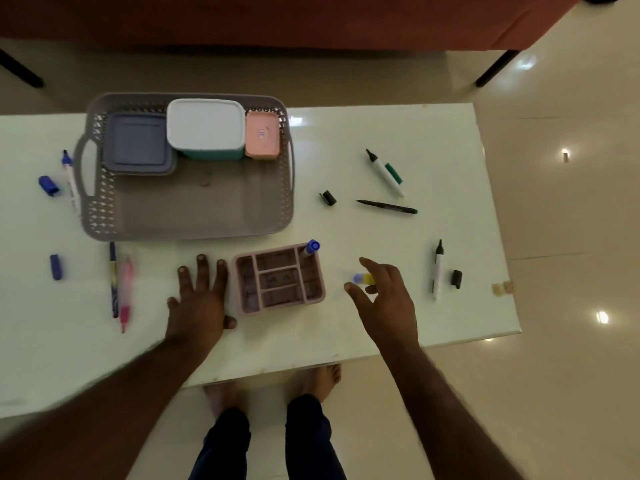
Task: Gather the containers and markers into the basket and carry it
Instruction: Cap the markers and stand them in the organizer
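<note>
Several loose markers lie across the white desk [398,306], and we judge them all light, stiff and smooth, apt to roll; a pinch at mid-barrel should serve. At far left of the frame a blue-capped marker [70,180] lies touching the basket's handle, with a loose blue cap [49,185] beside it and another blue cap [55,267] lower down. Just right of that, a dark pen [113,282] and a pink pen [125,292] lie side by side.

The grey basket [104,216] sits upper left of centre, already holding a grey-blue container [138,143], a white-lidded teal container [206,128] and a small pink container [262,135] along its far wall. We judge it light, slightly flexible plastic, best lifted by its two side handles.

Our left hand [199,299] rests flat on the desk, fingers straight, its grip holding nothing. Just right of it stands a pink compartment organiser [280,280], one blue marker [310,247] upright in its far right corner; it looks rigid, best taken by the side walls.

Our right hand [382,294] hovers with fingers loosely spread over a small yellow-and-purple item [363,279]; we cannot tell whether it touches.

Further right lie a black cap [328,197], a green marker [386,173], a thin dark pen [387,206], a black marker [437,270] and its cap [456,279]. Nothing blocks the reach to them.
</note>
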